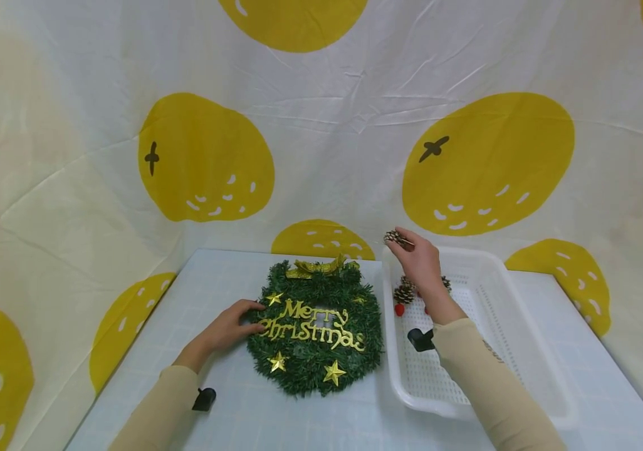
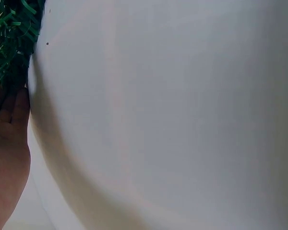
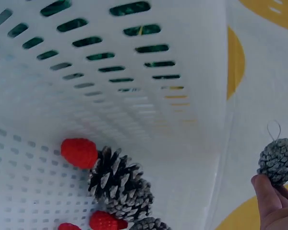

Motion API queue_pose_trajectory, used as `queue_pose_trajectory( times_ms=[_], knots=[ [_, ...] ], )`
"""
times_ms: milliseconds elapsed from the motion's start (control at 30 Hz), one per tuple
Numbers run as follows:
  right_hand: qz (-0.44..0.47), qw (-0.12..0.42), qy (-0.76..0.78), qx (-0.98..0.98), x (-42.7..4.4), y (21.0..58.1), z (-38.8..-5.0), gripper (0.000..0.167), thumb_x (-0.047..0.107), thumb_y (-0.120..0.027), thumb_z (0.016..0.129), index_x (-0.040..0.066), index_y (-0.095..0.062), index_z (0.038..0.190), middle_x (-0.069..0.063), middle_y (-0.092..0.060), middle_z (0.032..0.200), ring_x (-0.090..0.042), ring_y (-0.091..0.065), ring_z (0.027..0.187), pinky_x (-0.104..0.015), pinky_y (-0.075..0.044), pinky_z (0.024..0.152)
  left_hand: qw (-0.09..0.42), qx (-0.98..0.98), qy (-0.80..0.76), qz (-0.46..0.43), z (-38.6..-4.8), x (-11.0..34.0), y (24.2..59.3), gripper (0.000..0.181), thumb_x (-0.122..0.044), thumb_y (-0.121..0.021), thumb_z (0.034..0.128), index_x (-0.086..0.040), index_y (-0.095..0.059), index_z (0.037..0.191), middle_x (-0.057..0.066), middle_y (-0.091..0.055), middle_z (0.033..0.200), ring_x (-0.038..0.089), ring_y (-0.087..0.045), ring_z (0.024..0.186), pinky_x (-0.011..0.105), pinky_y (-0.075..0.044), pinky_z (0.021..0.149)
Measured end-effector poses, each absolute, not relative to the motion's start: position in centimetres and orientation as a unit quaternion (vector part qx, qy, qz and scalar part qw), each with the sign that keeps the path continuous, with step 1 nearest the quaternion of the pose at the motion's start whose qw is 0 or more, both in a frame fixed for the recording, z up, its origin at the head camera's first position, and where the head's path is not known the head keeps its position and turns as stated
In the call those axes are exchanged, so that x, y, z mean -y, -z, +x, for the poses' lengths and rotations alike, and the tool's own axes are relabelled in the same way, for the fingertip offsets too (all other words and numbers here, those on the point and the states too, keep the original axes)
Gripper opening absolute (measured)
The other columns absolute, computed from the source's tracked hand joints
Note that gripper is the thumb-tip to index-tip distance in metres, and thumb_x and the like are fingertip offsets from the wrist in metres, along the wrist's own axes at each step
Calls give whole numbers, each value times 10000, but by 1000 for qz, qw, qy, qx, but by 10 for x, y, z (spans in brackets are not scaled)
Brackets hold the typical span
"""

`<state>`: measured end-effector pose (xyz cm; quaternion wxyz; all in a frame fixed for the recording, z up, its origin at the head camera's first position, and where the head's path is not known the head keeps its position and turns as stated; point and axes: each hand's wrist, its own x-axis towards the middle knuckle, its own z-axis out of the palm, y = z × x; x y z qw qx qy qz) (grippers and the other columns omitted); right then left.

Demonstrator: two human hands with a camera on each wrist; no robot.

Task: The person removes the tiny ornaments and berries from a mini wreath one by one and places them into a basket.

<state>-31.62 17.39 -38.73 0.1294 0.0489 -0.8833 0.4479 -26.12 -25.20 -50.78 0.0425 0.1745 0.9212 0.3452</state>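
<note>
A green tinsel Christmas wreath [image 1: 310,366] lies flat, with gold "Merry Christmas" lettering [image 1: 310,332], gold stars and a gold bow [image 1: 316,268] at its top. My left hand [image 1: 225,329] holds the wreath's left edge; in the left wrist view its fingers [image 2: 9,108] reach under the green tinsel [image 2: 17,43]. Above the far left corner of the white basket, my right hand [image 1: 423,263] pinches a pine cone [image 1: 396,238] between thumb and fingers. A thin wire loop [image 3: 274,128] sticks out of that pine cone in the right wrist view.
The white perforated basket [image 1: 530,332] stands right of the wreath. Inside it lie more pine cones [image 3: 116,175] and red berry-like pieces [image 3: 79,153]. Behind the table [image 1: 146,357] hangs a pale curtain [image 1: 338,169] printed with yellow fruit.
</note>
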Motion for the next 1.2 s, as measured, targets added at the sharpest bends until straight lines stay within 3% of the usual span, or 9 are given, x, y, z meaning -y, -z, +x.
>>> queue_pose_trajectory(
  times_ms=[400,867,1200],
  knots=[
    [4,143,-434,889,-197,404,-319,506,315,-632,969,99,-533,1415,-174,-579,1345,-356,-584,1177,-501,-501,921,40,-919,-348,178,-260,252,507,518,-375,-696,912,-97,-571,1331,172,-494,1391,398,-410,1327,579,-313,1089],
    [-28,133,-414,900,-218,429,-319,487,274,-603,983,60,-522,1412,-193,-567,1351,-358,-565,1200,-490,-465,983,39,-919,-348,181,-260,252,507,534,-376,-696,911,-77,-567,1334,184,-491,1394,406,-408,1326,584,-304,1093],
    [-47,137,-388,910,-225,430,-318,486,296,-602,981,57,-535,1398,-212,-619,1248,-377,-559,1145,-508,-446,981,39,-920,-346,180,-262,253,509,536,-400,-695,907,-96,-572,1330,169,-495,1390,394,-415,1324,574,-310,1094]
  ],
)
